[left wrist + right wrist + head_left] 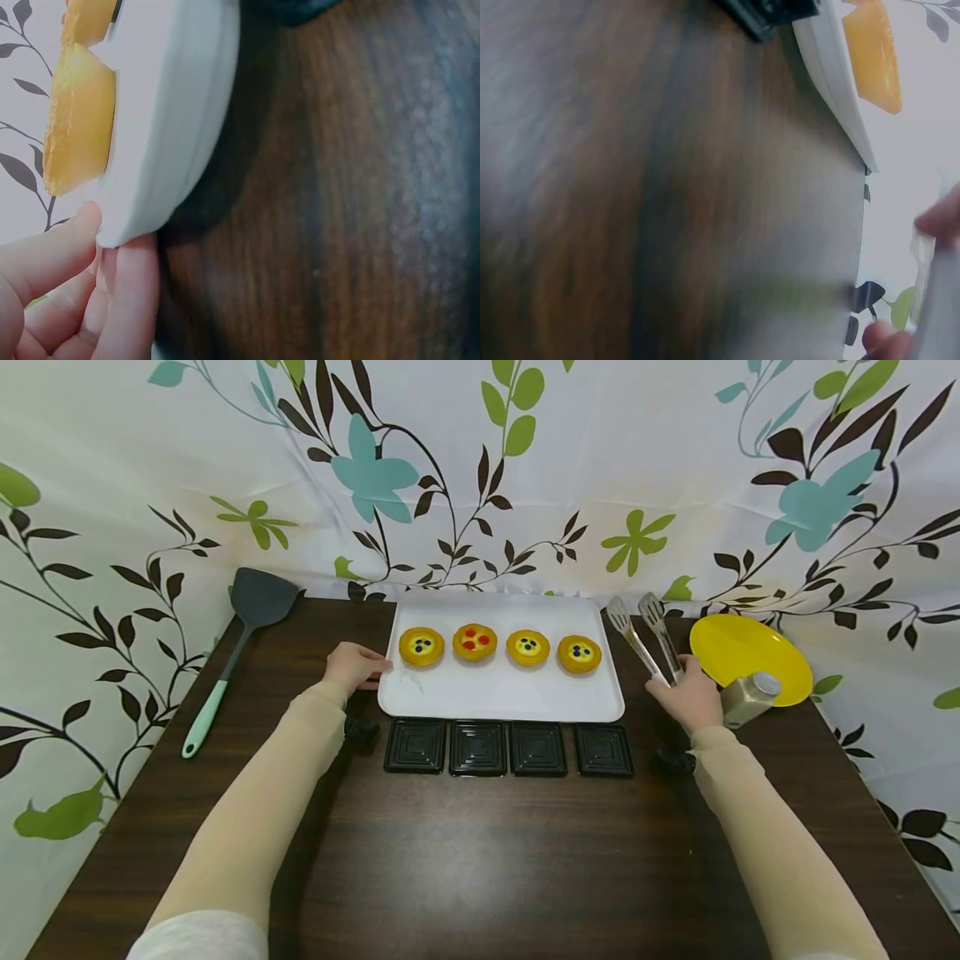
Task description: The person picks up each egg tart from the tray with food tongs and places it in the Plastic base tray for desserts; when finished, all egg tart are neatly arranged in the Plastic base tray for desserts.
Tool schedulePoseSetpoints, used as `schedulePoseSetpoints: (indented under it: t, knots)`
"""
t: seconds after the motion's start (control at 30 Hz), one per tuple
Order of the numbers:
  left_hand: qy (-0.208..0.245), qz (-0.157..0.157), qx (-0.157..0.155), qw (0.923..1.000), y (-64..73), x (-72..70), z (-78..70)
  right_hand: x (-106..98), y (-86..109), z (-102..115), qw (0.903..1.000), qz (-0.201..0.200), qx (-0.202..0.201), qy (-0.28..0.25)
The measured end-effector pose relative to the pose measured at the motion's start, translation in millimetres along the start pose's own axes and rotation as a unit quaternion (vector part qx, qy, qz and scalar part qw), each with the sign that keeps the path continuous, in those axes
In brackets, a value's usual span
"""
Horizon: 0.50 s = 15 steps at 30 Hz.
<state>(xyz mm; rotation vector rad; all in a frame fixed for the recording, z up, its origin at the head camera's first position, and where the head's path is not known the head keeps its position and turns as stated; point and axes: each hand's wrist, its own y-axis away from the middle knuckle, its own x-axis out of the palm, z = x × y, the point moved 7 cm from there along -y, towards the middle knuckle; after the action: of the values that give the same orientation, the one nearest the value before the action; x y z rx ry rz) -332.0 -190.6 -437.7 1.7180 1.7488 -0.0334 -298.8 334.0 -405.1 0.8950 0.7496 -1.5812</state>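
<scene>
A white tray (495,697) carries several small tarts, one with red dots (475,642) and the others with dark berries, such as the rightmost tart (580,654). At the tray's left end my left hand (351,667) pinches the rim, thumb above and fingers beneath, as the left wrist view shows. To the right of the tray, my right hand (688,695) holds metal tongs (647,639) by their handle end. The two slotted heads of the tongs point away from me and stand apart, with nothing between them.
Several black square dishes (477,748) line the tray's near side. A spatula (238,647) with a mint handle lies at the left. Beyond my right hand are a yellow plate (757,647) and a shaker jar (750,699). A patterned cloth (540,485) hangs behind the table.
</scene>
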Motion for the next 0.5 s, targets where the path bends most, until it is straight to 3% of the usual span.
schedulePoseSetpoints:
  t: [0.13, 0.5]
  knots:
    - [-0.002, -0.001, -0.002, 1.0000, 0.6, 0.3, -1.3, -5, 8.2, 2, 0.9998, -0.001, -0.021, -0.003]
    - [-0.002, 0.001, -0.008, 1.0000, 0.4, 1.0, -0.8, -11, 35.1, 3, 0.9977, 0.049, -0.044, 0.013]
